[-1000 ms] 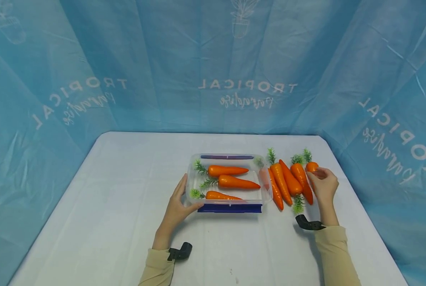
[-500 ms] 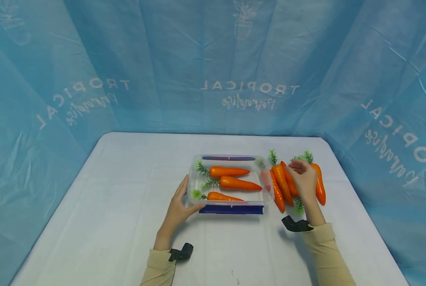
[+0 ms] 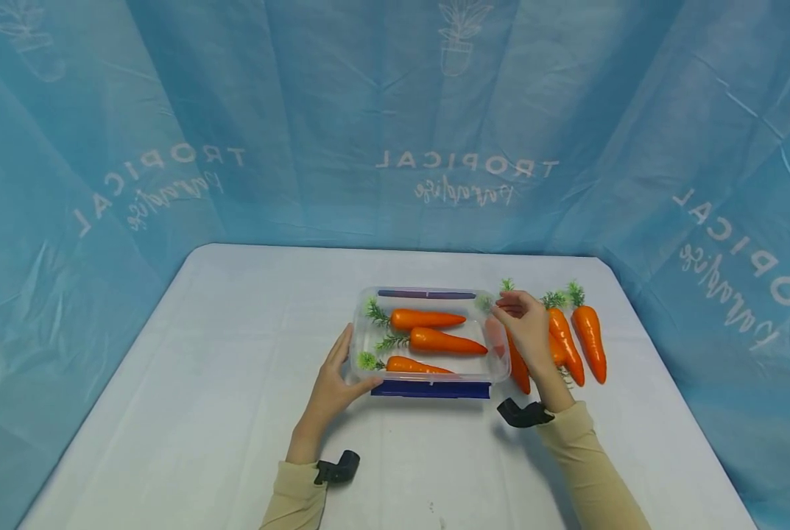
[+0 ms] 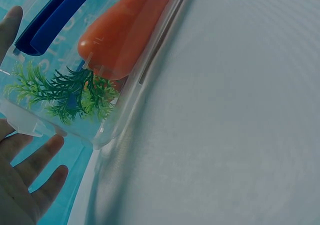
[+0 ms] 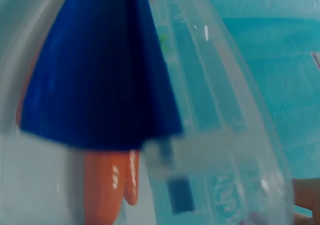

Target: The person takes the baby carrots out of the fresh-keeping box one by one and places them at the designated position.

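Presently, the clear rectangular plastic box [image 3: 431, 389], long axis left–right, lies just right of frame centre, between the left hand [image 3: 330, 389], fingers spread at its left end, and the right hand [image 3: 531, 331], fingers bent by its upper-right corner, grip indeterminate.

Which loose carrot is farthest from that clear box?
The rightmost carrot, leafy end pointing away from the person; the other visible loose carrots all lie between it and the box.
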`<state>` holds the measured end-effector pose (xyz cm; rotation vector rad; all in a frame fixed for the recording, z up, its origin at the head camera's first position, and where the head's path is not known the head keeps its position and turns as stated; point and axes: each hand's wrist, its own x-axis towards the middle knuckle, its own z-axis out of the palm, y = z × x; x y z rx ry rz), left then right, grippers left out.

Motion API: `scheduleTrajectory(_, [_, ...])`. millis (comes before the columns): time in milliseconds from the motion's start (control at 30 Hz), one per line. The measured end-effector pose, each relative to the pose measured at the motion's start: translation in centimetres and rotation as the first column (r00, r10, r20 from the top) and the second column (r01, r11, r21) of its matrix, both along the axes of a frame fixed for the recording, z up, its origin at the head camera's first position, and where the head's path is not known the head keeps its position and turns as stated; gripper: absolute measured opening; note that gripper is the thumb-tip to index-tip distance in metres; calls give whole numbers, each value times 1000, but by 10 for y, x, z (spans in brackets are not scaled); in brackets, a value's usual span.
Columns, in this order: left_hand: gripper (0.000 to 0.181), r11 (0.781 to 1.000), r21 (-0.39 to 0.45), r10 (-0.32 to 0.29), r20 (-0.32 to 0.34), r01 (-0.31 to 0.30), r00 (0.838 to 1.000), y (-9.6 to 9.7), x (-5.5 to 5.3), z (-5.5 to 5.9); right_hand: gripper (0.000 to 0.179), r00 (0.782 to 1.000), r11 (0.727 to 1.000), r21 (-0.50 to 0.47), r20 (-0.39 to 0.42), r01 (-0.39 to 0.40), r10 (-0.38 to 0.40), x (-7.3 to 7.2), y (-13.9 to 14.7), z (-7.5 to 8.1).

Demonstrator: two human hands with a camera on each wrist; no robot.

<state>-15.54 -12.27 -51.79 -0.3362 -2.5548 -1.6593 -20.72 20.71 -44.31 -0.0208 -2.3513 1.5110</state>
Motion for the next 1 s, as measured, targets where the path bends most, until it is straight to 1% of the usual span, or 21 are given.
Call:
scheduleTrajectory(100, [102, 1000, -5, 2, 2, -2, 1000, 0, 0, 0, 28, 999, 999, 11, -29, -32, 33, -3, -6, -3])
scheduleTrajectory(200, [102, 1000, -7, 2, 4, -2, 1000, 0, -1, -1, 28, 997, 998, 30, -57, -48, 50, -7, -14, -7])
scheduleTrajectory(300, [103, 1000, -8, 1, 4, 0, 1000, 0, -1, -1, 28, 996, 996, 57, -62, -65, 68, -10, -21, -9])
scheduleTrajectory(500, [103, 1000, -2, 2, 13, -1, 1000, -1, 0, 0, 29, 992, 989, 66, -3, -129, 129, -15, -34, -11])
scheduleTrajectory(733, [103, 1000, -1, 2, 19, -2, 1000, 0, -1, 0, 31, 980, 976, 81, 23, -200, 199, -23, -46, -18])
scheduleTrajectory(867, [102, 1000, -1, 3, 13, -3, 1000, 0, 0, 0, 33, 970, 963, 125, 82, -238, 230, -25, -49, -21])
scheduleTrajectory(1000, [102, 1000, -3, 4, 2, -4, 1000, 0, 0, 0, 35, 955, 946, 157, 141, -283, 262, -27, -50, -23])
